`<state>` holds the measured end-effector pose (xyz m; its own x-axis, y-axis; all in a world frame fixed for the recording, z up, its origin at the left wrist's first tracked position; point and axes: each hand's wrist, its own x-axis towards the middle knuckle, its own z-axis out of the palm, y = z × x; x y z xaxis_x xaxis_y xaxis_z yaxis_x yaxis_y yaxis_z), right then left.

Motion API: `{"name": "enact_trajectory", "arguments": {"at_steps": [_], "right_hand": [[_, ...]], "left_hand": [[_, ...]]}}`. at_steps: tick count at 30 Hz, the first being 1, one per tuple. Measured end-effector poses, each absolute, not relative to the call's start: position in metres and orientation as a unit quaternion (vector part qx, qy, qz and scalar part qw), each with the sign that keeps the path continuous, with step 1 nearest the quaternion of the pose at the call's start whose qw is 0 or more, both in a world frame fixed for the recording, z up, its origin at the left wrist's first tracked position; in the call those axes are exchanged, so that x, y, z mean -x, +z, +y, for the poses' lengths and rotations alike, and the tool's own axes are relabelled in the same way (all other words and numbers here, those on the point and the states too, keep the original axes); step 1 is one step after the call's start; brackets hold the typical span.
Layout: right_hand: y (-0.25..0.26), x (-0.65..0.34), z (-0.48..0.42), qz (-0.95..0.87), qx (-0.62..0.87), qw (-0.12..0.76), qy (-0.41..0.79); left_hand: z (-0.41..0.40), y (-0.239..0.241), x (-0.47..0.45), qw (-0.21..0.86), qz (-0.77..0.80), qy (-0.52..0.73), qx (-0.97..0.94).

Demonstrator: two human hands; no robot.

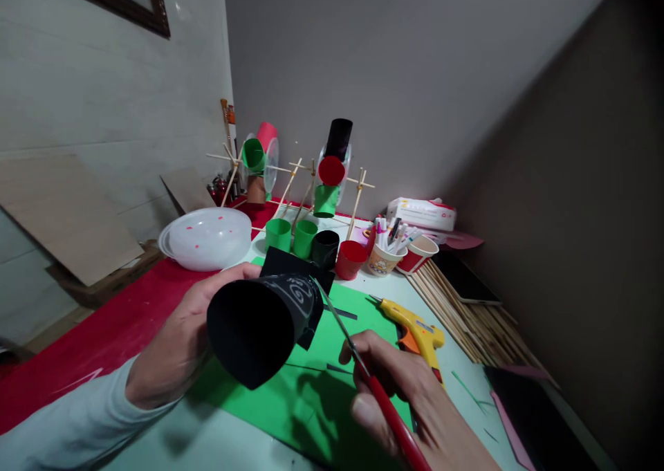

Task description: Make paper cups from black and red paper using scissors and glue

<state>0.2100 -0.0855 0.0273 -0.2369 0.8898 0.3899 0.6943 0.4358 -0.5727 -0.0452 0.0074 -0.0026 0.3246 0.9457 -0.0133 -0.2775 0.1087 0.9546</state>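
My left hand (179,343) is closed around a black paper cup (306,303), tilted with its wide mouth toward me and pale swirls on its side. At the cup's far end is a flat black sheet (277,262) with corners sticking out past it. In my right hand (399,388) is a red-handled tool (390,416) with a long thin metal blade, seen edge-on; its exact kind is unclear. The blade's tip meets the cup's far end by the sheet, though I cannot tell whether it touches. Below both hands lies a green sheet (311,416) with dark strips.
A yellow glue gun (415,326) lies at right, beside bamboo sticks (446,312). Behind stand green cups (279,234), a black cup (325,248), a red cup (351,258) and a pen cup (384,260). Stick frames with paper tubes (332,171) rise farther back; a plastic bowl (207,236) is left.
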Motion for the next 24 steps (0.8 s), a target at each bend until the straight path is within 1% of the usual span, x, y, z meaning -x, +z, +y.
{"name": "enact_trajectory", "arguments": {"at_steps": [4, 8, 15, 20, 24], "right_hand": [[0.022, -0.209, -0.083, -0.775, 0.513, 0.344, 0.135], [0.019, -0.209, -0.083, -0.768, 0.519, 0.356, 0.121], [0.021, -0.205, -0.08, -0.769, 0.522, 0.342, 0.141], [0.02, -0.207, -0.079, -0.777, 0.512, 0.34, 0.134], [0.023, -0.209, -0.08, -0.782, 0.508, 0.336, 0.133]], "left_hand": [[0.005, -0.004, 0.042, 0.655, 0.359, 0.434, -0.504], [0.0, 0.003, 0.036, 0.674, 0.332, 0.404, -0.522], [-0.001, 0.004, 0.031, 0.683, 0.306, 0.398, -0.53], [0.001, -0.003, 0.035, 0.682, 0.298, 0.394, -0.539], [0.001, 0.0, 0.035, 0.684, 0.301, 0.39, -0.538]]}}
